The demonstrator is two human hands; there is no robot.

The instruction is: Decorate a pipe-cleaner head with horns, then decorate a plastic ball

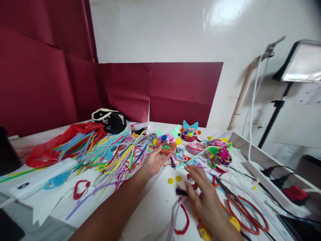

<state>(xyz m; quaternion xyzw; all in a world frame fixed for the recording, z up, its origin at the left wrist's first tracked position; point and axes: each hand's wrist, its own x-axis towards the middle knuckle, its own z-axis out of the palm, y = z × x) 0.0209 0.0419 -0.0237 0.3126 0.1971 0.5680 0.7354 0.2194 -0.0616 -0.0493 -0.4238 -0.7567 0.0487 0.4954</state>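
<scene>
- left hand (155, 162) is cupped round a multicoloured, green-eared fuzzy animal head (167, 144), over the cluttered white tabletop (160, 194)
- right hand (204, 197) is half open, fingers loosely curled, by a dark purple fringed tassel (181, 191); can't tell if they touch

The near toy (169, 143) is orange and pink, mint-eared; the far toy (190, 134) blue-eared; left bag (43, 150) red, far panels (184, 88) maroon.
</scene>
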